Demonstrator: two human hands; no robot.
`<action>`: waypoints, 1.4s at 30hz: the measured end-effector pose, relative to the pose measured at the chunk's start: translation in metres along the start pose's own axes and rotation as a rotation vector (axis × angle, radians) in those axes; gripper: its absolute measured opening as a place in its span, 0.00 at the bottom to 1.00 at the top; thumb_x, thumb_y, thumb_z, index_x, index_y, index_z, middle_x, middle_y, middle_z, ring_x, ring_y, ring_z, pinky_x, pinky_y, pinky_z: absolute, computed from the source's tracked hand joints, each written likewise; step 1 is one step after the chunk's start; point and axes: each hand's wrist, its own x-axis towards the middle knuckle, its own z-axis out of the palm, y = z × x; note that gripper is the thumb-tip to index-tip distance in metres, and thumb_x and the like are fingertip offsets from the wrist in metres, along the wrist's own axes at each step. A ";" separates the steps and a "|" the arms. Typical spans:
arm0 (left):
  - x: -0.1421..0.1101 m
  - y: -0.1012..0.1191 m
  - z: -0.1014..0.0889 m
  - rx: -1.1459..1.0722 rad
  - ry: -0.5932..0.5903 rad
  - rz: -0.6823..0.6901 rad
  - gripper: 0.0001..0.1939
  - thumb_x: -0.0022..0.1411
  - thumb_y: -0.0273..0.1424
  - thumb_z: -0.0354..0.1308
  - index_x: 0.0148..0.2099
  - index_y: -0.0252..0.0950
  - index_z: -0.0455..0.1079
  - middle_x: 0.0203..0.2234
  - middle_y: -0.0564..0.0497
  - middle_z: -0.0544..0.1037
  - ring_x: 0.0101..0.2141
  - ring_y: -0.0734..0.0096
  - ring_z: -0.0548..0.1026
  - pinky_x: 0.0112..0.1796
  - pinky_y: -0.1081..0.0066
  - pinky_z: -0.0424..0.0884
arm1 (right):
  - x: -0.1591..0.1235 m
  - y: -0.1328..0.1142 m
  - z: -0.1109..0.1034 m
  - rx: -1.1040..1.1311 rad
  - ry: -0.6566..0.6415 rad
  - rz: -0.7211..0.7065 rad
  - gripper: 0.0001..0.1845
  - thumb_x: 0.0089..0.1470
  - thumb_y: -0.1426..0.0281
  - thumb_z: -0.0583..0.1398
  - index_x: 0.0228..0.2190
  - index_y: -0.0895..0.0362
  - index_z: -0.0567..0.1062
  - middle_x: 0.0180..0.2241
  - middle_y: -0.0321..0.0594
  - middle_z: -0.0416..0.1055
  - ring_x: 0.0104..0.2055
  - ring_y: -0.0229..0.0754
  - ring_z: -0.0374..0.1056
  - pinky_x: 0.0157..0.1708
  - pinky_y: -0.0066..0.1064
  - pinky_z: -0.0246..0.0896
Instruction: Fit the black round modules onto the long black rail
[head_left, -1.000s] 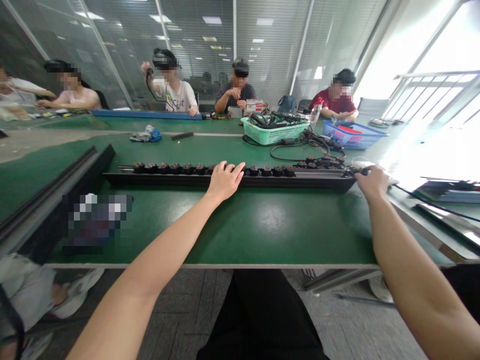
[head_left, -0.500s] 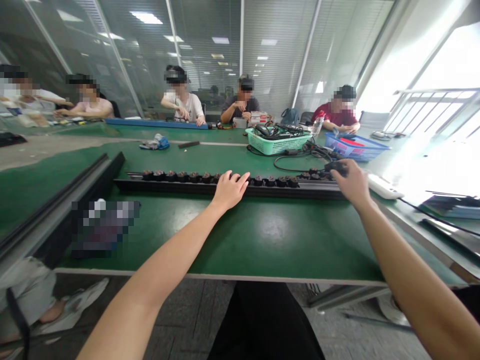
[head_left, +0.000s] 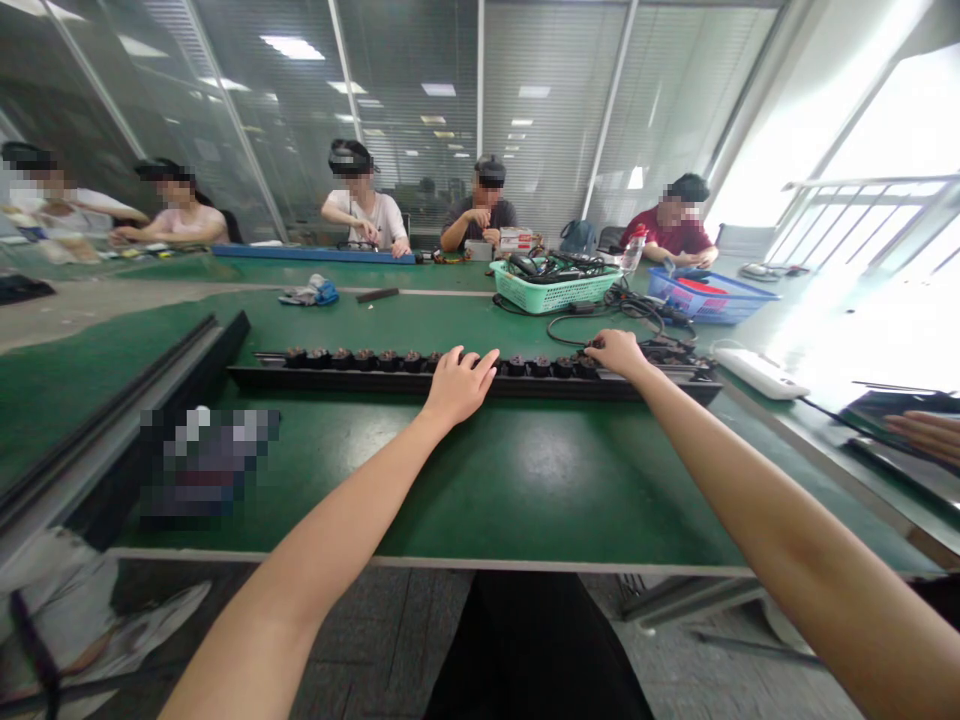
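Observation:
A long black rail (head_left: 360,378) lies across the green table, with a row of small black round parts (head_left: 388,360) along it. My left hand (head_left: 459,385) rests on the middle of the row, fingers spread, hiding the parts beneath. At the row's right end, my right hand (head_left: 621,353) is closed with its fingertips down on a small black part, mostly covered by the fingers. Just right of that hand, more dark parts (head_left: 664,350) lie in a loose cluster near the rail's end.
Behind the rail stand a green basket (head_left: 555,292) of cables and a blue basket (head_left: 709,300). A white power strip (head_left: 761,372) lies to the right, dark rails (head_left: 150,410) to the left. Another person's hand (head_left: 926,432) shows at the right edge. Several people sit opposite.
My right hand has moved left from the rail's right end to the end of the row. My left hand stays put. Another person's hand has appeared at the right edge.

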 end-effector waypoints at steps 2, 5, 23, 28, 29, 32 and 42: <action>0.000 0.000 -0.001 0.003 0.000 0.001 0.26 0.81 0.39 0.42 0.73 0.42 0.66 0.59 0.42 0.80 0.64 0.46 0.69 0.64 0.49 0.65 | -0.001 -0.002 -0.005 0.021 -0.024 0.010 0.16 0.64 0.65 0.60 0.45 0.60 0.83 0.47 0.56 0.82 0.54 0.59 0.76 0.58 0.47 0.64; 0.000 0.000 0.000 0.010 0.009 0.003 0.26 0.81 0.39 0.43 0.73 0.42 0.66 0.58 0.42 0.81 0.64 0.45 0.69 0.64 0.49 0.65 | -0.011 0.000 -0.016 0.093 0.034 -0.004 0.21 0.67 0.64 0.57 0.52 0.61 0.81 0.53 0.57 0.80 0.58 0.58 0.74 0.60 0.47 0.62; 0.001 -0.001 0.002 -0.008 0.008 0.003 0.26 0.81 0.39 0.42 0.73 0.41 0.66 0.59 0.41 0.80 0.64 0.45 0.69 0.64 0.48 0.64 | -0.079 -0.009 0.009 0.349 0.194 -0.191 0.21 0.64 0.58 0.58 0.50 0.56 0.80 0.50 0.51 0.80 0.56 0.59 0.71 0.61 0.51 0.64; 0.000 0.000 0.000 -0.001 -0.006 0.008 0.27 0.81 0.39 0.41 0.74 0.39 0.65 0.59 0.41 0.80 0.64 0.44 0.68 0.64 0.48 0.64 | -0.079 -0.005 0.006 0.342 0.173 -0.207 0.22 0.64 0.57 0.58 0.50 0.56 0.81 0.51 0.51 0.81 0.57 0.59 0.72 0.61 0.49 0.64; 0.000 0.000 0.000 -0.003 -0.005 0.008 0.27 0.81 0.39 0.41 0.74 0.40 0.65 0.59 0.41 0.80 0.64 0.44 0.68 0.64 0.48 0.64 | -0.079 -0.005 0.005 0.339 0.167 -0.212 0.21 0.64 0.57 0.58 0.50 0.56 0.81 0.51 0.51 0.81 0.57 0.59 0.72 0.61 0.49 0.64; 0.000 -0.001 0.001 -0.010 0.007 0.008 0.27 0.81 0.39 0.42 0.73 0.41 0.66 0.59 0.41 0.80 0.64 0.45 0.69 0.64 0.48 0.64 | -0.079 -0.005 0.003 0.332 0.154 -0.222 0.21 0.65 0.57 0.58 0.51 0.56 0.81 0.51 0.51 0.81 0.57 0.59 0.72 0.61 0.50 0.64; 0.001 0.001 0.000 -0.016 -0.008 -0.012 0.27 0.81 0.39 0.42 0.74 0.41 0.66 0.59 0.42 0.80 0.65 0.43 0.68 0.65 0.48 0.63 | -0.085 -0.009 0.003 0.262 0.191 -0.244 0.19 0.65 0.59 0.55 0.48 0.55 0.79 0.48 0.52 0.80 0.54 0.60 0.71 0.61 0.51 0.62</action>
